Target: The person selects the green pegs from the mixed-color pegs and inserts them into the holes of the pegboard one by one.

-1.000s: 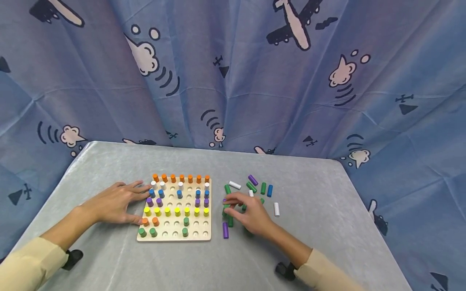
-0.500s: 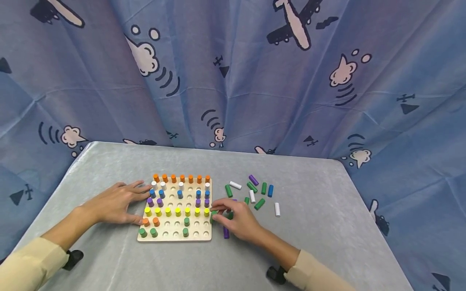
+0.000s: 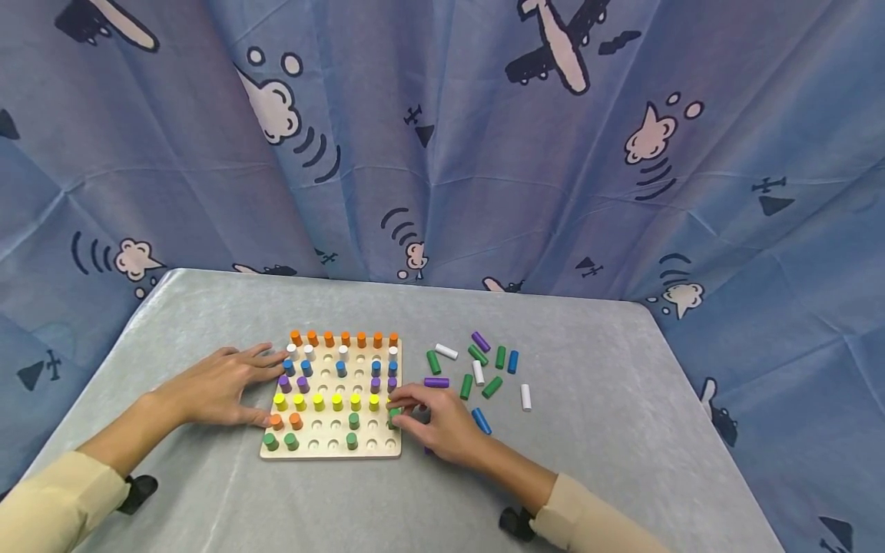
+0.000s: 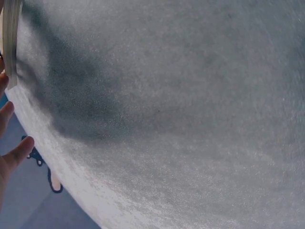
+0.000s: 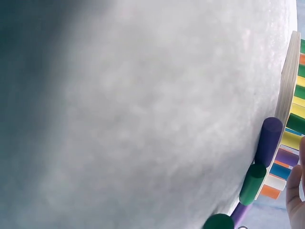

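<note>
A wooden pegboard [image 3: 330,452] lies on the grey table with rows of orange, white, blue, purple, yellow and green pegs standing in it. My right hand [image 3: 399,410] pinches a green peg [image 3: 393,415] at the board's right edge, in the second row from the front. My left hand [image 3: 273,388] rests flat against the board's left side, fingers straight. In the right wrist view the board edge [image 5: 289,81] shows, with a purple peg [image 5: 268,140] and a green peg [image 5: 251,183] lying beside it. The left wrist view catches only my fingertips [image 4: 12,152] and the cloth.
Loose pegs lie right of the board: green [image 3: 492,386], white [image 3: 525,396], blue [image 3: 481,420] and purple [image 3: 436,382] among them. A blue curtain with aeroplane prints hangs behind the table. The table's far edge [image 3: 415,286] meets the curtain.
My right hand moved left from the loose pegs to the board's right edge, carrying a green peg. A blue peg it had covered now shows. The left hand stayed put.
</note>
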Demonstrator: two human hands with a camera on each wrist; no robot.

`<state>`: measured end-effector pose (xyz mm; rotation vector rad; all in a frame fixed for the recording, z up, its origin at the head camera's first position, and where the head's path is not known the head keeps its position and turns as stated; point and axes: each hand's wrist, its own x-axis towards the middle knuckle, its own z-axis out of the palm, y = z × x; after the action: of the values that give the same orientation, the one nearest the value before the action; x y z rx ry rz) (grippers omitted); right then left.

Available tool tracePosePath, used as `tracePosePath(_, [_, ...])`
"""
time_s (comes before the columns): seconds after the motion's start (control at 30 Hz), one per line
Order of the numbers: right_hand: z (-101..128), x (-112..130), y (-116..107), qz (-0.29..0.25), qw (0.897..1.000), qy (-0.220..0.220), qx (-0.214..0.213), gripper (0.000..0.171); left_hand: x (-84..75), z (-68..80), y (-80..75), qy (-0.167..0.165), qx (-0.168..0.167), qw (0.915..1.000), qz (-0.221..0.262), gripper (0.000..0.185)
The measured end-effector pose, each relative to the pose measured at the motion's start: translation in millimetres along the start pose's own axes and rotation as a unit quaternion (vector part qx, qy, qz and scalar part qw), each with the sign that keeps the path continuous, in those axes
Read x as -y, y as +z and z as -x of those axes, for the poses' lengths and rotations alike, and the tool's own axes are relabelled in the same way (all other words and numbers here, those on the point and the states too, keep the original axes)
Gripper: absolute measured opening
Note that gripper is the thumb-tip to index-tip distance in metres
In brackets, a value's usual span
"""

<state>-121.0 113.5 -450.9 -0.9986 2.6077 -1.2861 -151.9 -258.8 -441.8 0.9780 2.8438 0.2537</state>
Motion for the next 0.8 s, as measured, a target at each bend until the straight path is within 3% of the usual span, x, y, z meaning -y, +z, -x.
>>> tracePosePath(0.8, [-2.4,0.7,-0.4,0.009,1.000,-0.005,0.019,0.024,0.0,-1.2,-0.2,0.000,0.002,1.0000,0.000,0.095])
